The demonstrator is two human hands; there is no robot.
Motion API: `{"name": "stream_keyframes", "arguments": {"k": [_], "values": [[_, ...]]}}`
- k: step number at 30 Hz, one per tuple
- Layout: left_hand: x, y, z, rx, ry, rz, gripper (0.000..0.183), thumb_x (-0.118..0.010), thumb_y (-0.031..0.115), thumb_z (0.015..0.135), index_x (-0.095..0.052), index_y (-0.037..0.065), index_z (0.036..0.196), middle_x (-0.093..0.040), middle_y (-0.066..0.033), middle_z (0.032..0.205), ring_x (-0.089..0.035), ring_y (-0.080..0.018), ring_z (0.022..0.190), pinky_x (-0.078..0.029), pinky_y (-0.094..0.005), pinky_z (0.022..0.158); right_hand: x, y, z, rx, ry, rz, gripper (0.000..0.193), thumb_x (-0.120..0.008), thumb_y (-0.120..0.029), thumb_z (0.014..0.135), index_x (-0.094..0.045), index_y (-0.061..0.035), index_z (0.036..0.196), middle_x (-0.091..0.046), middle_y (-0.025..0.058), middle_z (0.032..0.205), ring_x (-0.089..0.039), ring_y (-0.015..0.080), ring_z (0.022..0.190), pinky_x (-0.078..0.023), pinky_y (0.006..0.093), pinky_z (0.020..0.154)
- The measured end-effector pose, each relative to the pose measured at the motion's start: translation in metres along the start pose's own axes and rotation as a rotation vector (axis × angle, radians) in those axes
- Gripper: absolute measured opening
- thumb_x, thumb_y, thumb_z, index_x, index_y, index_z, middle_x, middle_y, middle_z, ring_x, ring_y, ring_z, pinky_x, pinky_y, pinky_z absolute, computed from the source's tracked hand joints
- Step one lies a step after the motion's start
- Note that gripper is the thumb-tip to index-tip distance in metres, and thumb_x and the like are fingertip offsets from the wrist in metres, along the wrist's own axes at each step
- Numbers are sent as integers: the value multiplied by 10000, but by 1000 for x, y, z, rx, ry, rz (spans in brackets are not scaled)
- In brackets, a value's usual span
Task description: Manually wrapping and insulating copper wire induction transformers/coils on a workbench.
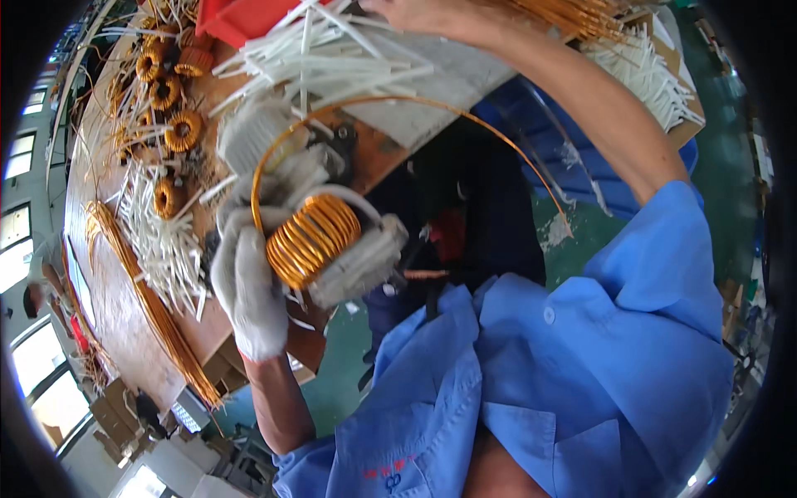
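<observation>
My left hand (256, 290), in a white glove, has its fingers closed against the side of a copper wire coil (314, 241). The coil's turns sit side by side next to a pale grey block-like fixture (361, 264). From the coil a long copper wire (374, 98) arches up and over to the right, its far end hanging free. At the top edge, my bare right hand (415, 12) reaches over a heap of white tubes (311, 50); its fingers are mostly cut off by the picture edge.
Several finished wire-wound rings (183, 130) lie on the left of the table (124, 290). A bundle of copper wires (154, 311) and more white tubes (162, 232) are nearby. A red bin (237, 18) stands at the back; a blue container (556, 149) is at right.
</observation>
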State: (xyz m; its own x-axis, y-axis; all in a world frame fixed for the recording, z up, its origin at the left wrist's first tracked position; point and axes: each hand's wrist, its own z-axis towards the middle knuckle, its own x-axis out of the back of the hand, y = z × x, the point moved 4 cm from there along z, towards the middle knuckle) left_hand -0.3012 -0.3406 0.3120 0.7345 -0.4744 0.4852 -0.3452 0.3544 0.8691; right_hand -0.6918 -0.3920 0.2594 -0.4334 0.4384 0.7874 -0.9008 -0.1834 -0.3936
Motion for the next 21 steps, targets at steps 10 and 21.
{"name": "stream_keyframes", "arguments": {"k": [10, 21], "values": [[1, -11, -13, -592, 208, 755, 670, -609, -158, 843, -564, 5, 1491, -694, -211, 1357, -661, -347, 1289, -500, -413, 1098, 44, -77, -240, -577, -129, 571, 290, -512, -239, 1149, -659, 6, 1101, -603, 28, 776, -534, 101, 585, -434, 283, 510], [-28, -3, -1, 122, 265, -504, 392, -459, 197, 1146, -571, -2, 1465, -684, -102, 1307, -672, -148, 1159, -563, -315, 1001, 3, -83, -379, -887, 3, 437, 340, -661, -289, 1068, -680, 13, 1221, -607, 35, 926, -594, 118, 744, -513, 280, 646]]}}
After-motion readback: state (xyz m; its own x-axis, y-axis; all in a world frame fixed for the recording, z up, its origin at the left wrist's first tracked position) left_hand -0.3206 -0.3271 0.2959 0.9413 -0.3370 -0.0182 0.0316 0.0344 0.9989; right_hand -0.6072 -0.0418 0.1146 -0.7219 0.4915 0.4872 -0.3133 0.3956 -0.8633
